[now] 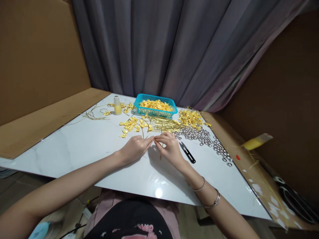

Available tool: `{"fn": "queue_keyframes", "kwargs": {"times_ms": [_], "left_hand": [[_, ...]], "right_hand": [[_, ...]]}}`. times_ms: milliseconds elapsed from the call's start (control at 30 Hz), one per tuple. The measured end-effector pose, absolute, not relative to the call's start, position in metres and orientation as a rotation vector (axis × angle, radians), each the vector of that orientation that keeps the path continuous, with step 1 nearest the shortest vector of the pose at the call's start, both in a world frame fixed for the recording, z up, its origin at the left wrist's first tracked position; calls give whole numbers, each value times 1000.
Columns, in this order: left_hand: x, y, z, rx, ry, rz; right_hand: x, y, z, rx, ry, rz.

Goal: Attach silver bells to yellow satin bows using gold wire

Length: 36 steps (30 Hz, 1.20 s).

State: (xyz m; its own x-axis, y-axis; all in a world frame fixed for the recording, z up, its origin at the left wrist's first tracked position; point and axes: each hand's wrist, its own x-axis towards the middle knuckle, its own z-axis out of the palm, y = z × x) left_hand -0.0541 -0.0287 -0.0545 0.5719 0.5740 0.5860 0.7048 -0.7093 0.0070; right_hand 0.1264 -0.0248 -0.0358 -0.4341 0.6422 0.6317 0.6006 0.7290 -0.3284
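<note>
My left hand point(136, 148) and my right hand point(170, 148) meet over the middle of the white table, fingertips pinched together and touching. A thin gold cord point(160, 156) passes through my right hand, its end hanging below the fingers. Another thin strand sticks up by my left fingertips; the exact spot where both hands pinch is too small to make out. Just beyond lie yellow ribbon bows point(130, 123) and a bundle of gold cords point(165, 124). Black thread snips point(187, 152) rest to the right of my right hand.
Behind the cords stands a turquoise basket point(156, 113) of yellow bows. A thread spool point(117, 106) is upright at the back left. On the right are more bows point(190, 118) and many silver beads point(199, 135). Cardboard walls point(40, 49) flank the table; a curtain point(159, 43) hangs behind.
</note>
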Motion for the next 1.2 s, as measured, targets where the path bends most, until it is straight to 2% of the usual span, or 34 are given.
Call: {"fn": "queue_keyframes", "kwargs": {"times_ms": [433,767,1200], "left_hand": [[-54,-30,-53,-2703,-1099,-800],[-49,-33,-36,-2918,-1653,-1229],[-48,-29,-24,-3069,-1909,-1489]], "right_hand": [[125,-22,-35,-1022,-2119,206],[130,-17,-30,-1080,-2109,413],[136,-14,-21,-1164,-2030,892]]}}
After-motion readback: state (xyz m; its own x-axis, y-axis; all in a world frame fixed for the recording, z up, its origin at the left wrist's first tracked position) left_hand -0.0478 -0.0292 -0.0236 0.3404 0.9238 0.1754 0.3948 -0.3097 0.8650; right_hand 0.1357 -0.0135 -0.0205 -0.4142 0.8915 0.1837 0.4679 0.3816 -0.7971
